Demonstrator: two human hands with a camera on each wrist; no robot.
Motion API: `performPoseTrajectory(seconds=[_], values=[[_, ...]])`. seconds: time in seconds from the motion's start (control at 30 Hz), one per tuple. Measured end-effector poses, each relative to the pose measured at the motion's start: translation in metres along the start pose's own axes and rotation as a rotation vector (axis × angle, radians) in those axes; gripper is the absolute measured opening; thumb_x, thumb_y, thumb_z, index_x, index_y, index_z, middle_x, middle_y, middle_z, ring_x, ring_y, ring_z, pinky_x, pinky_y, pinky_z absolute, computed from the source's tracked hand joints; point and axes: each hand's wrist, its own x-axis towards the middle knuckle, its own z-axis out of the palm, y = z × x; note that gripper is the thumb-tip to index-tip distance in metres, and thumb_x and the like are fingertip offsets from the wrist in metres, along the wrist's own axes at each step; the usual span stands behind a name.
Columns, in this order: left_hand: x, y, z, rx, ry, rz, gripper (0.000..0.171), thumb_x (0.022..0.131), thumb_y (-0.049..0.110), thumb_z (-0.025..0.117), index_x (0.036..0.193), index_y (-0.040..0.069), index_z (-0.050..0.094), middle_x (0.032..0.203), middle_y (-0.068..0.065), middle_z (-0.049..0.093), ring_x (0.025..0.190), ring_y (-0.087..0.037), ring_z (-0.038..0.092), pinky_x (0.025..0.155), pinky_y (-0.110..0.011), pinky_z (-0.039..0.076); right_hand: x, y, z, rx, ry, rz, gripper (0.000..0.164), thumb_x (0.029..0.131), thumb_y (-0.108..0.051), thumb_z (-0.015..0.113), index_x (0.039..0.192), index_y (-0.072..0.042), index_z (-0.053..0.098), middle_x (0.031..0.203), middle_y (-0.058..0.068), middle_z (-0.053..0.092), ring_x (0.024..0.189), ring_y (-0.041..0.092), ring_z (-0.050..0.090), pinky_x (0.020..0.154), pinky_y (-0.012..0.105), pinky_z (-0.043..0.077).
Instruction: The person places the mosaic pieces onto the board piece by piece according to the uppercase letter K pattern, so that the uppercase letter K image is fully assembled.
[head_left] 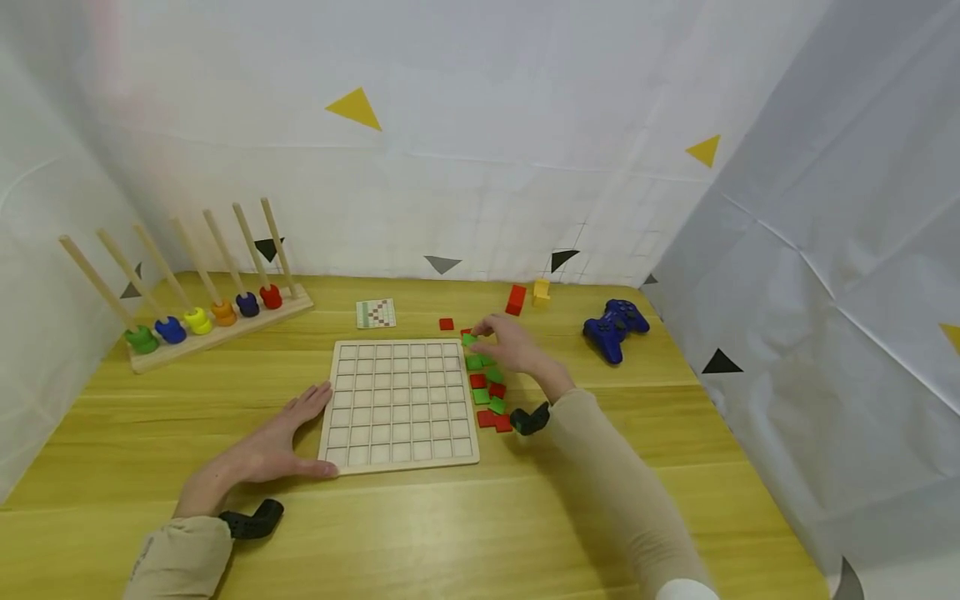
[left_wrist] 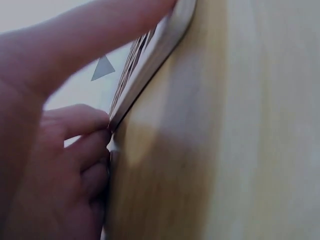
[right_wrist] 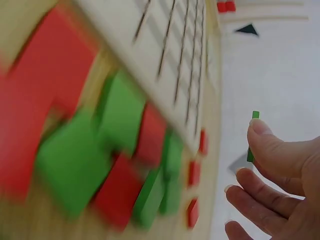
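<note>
A wooden grid board (head_left: 401, 414) lies flat on the table, its square cells holding no tiles. My left hand (head_left: 273, 446) steadies it from the left, thumb at the near corner and straight fingers along the side edge. Beyond the board's far right corner, my right hand (head_left: 513, 344) pinches a small green tile (right_wrist: 255, 115) between thumb and finger, raised off the table. Beneath that hand, loose green tiles (head_left: 481, 397) and red tiles (head_left: 487, 418) lie scattered along the board's right edge. One red tile (head_left: 446, 324) sits alone behind the board.
A small pattern card (head_left: 376, 313) lies behind the board. Far left stands a wooden peg rack (head_left: 217, 329) with coloured beads. A red block (head_left: 515, 300), a yellow chair-shaped piece (head_left: 541, 292) and a blue game controller (head_left: 615, 330) occupy the back right. Fabric walls enclose the table.
</note>
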Motion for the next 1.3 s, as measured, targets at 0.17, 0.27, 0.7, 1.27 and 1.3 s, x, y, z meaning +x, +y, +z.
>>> performPoseTrajectory(seconds=[0.17, 0.27, 0.7, 1.27, 1.3], values=[[-0.001, -0.004, -0.002, 0.001, 0.001, 0.006, 0.121, 0.072, 0.060, 0.082, 0.160, 0.008, 0.018, 0.167, -0.020, 0.009, 0.150, -0.051, 0.008, 0.115, -0.071, 0.015, 0.013, -0.030, 0.014, 0.061, -0.047, -0.048, 0.031, 0.098, -0.026, 0.066, 0.121, -0.006, 0.062, 0.128, 0.012, 0.057, 0.123, 0.034, 0.053, 0.104, 0.043, 0.046], [0.000, -0.004, -0.001, -0.001, -0.004, -0.002, 0.121, 0.072, 0.060, 0.082, 0.161, 0.008, 0.018, 0.167, -0.018, 0.008, 0.150, -0.050, 0.007, 0.116, -0.070, 0.014, 0.020, -0.045, 0.025, 0.078, -0.073, -0.069, 0.030, 0.098, -0.025, 0.066, 0.121, -0.006, 0.062, 0.127, 0.011, 0.058, 0.122, 0.030, 0.054, 0.105, 0.042, 0.046], [0.000, -0.001, 0.001, 0.005, 0.004, 0.002, 0.120, 0.073, 0.059, 0.082, 0.160, 0.006, 0.019, 0.167, -0.019, 0.009, 0.150, -0.050, 0.007, 0.116, -0.071, 0.014, 0.062, -0.086, 0.076, 0.035, -0.124, -0.084, 0.031, 0.097, -0.026, 0.067, 0.122, -0.008, 0.064, 0.128, 0.009, 0.060, 0.122, 0.024, 0.055, 0.100, 0.035, 0.049], [-0.001, -0.001, 0.002, -0.018, 0.009, -0.005, 0.121, 0.072, 0.057, 0.083, 0.160, 0.007, 0.017, 0.167, -0.022, 0.007, 0.150, -0.051, 0.006, 0.115, -0.072, 0.013, 0.085, -0.096, 0.108, -0.050, -0.053, -0.029, 0.026, 0.096, -0.029, 0.069, 0.115, -0.012, 0.069, 0.116, 0.004, 0.060, 0.107, 0.018, 0.056, 0.092, 0.029, 0.049], [-0.001, -0.001, 0.002, -0.016, 0.010, -0.006, 0.121, 0.072, 0.057, 0.083, 0.160, 0.007, 0.017, 0.167, -0.022, 0.007, 0.150, -0.052, 0.006, 0.115, -0.072, 0.013, 0.085, -0.096, 0.109, -0.054, -0.045, -0.030, 0.026, 0.095, -0.029, 0.070, 0.114, -0.012, 0.069, 0.115, 0.004, 0.060, 0.107, 0.018, 0.056, 0.092, 0.028, 0.049]])
